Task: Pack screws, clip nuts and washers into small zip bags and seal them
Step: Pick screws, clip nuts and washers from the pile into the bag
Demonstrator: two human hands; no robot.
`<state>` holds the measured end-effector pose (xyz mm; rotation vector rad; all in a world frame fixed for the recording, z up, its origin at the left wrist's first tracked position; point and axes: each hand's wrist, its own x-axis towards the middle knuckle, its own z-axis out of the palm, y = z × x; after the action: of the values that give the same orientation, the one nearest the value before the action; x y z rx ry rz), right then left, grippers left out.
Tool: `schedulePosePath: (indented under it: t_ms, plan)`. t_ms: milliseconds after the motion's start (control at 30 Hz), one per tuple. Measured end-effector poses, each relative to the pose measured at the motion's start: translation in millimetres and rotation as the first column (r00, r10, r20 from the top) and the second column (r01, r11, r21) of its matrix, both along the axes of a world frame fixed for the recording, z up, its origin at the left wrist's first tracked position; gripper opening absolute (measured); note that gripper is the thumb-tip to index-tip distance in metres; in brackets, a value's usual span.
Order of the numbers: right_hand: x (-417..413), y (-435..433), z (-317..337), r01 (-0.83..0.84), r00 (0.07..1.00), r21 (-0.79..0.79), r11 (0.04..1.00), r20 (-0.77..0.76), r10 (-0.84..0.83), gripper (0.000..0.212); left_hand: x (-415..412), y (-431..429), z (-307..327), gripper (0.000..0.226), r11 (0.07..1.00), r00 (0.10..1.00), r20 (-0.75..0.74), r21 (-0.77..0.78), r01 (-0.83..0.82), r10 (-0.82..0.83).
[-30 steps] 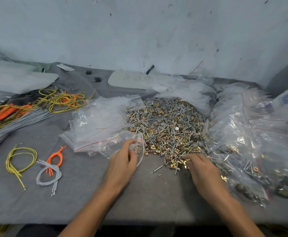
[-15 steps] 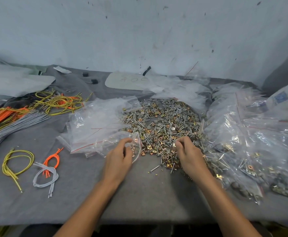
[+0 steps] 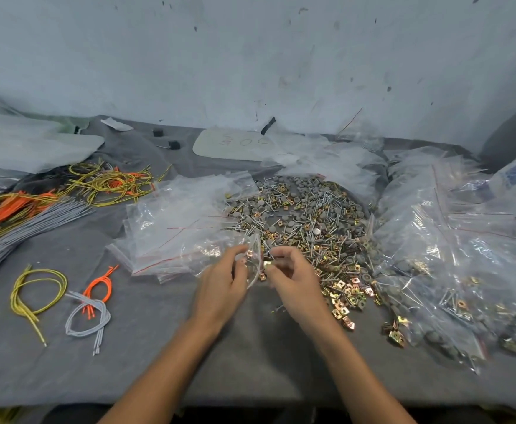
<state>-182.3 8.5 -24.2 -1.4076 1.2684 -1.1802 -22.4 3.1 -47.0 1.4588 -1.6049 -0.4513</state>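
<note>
L hand (image 3: 223, 289) grips a small zip bag (image 3: 254, 255) by its mouth, thumb & fingers curled on the clear film, opening turned toward the R. R hand (image 3: 296, 281) is right at that mouth, thumb & forefinger pinched on a gold clip nut (image 3: 267, 264), other fingers loosely curled. Both hands sit mid-worktop, toward the front edge, fingertips nearly meeting. A copper-coloured piece shows thru the bag film; can't tell how many are inside.

Just behind & R of the hands is a big loose pile of hardware (image 3: 305, 221): screws, gold clip nuts & grey round washers all mixed, running from centre toward the back edge. A stack of empty zip bags (image 3: 183, 228) lies L of the pile, touching it. Filled bags (image 3: 452, 255) heap along the R edge.

On the L half of the grey worktop (image 3: 250, 356), near the front: yellow wire loop (image 3: 37, 289), then orange wire bundle (image 3: 100, 284) crossing a grey wire loop (image 3: 88, 319). Further back by the L edge: long grey wire bundle (image 3: 21, 228) & a tangle of yellow-green wires (image 3: 112, 182). White card (image 3: 232, 145) w/ red writing sits at the back edge, under the wall.
</note>
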Motion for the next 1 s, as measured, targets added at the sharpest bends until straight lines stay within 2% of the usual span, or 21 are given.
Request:
schedulePosePath:
  t_ms: [133, 233, 333, 533, 667, 767, 900, 1000]
  plan:
    - [14, -2, -3, -0.116, 0.955, -0.119, 0.986, -0.285, 0.078, 0.015, 0, 2, -1, 0.036, 1.0, 1.0, 0.013, -0.006, 0.001, -0.001]
    - [19, -3, -1, -0.135, 0.861, -0.162, 0.977, -0.508, 0.035, 0.011, 1, 4, 0, 0.037, 1.0, 1.0, -0.003, 0.01, -0.009, 0.009]
    - [22, 0, -1, -0.178, 0.77, -0.197, 0.964, -0.638, 0.011, 0.01, 1, 7, -1, 0.037, 1.0, 1.0, -0.007, 0.015, -0.009, 0.009]
    - [12, 9, 5, -0.287, 0.738, -0.186, 0.94, -0.668, 0.093, 0.028, 1, 14, -2, 0.036, 1.0, 1.0, -0.02, 0.001, 0.0, 0.0]
    - [-33, 20, 13, -0.159, 0.781, -0.245, 0.956, -0.623, -0.03, 0.019, 1, 14, -3, 0.034, 1.0, 0.999, -0.037, -0.014, 0.001, -0.002]
    - [-76, 23, 19, -0.05, 0.709, -0.202, 0.978, -0.697, -0.107, 0.009, 1, 15, -4, 0.036, 1.0, 0.999, -0.027, 0.02, 0.02, -0.02]
    - [-95, 26, 23, -0.094, 0.624, -0.052, 0.994, -0.781, 0.019, 0.002, 1, 15, -5, 0.036, 1.0, 1.0, -0.027, 0.026, -0.001, 0.001]
    - [-92, 27, 21, -0.103, 0.581, -0.005, 0.995, -0.812, 0.056, 0.012, 1, 16, -4, 0.035, 0.999, 0.999, -0.036, 0.04, 0.006, -0.004]
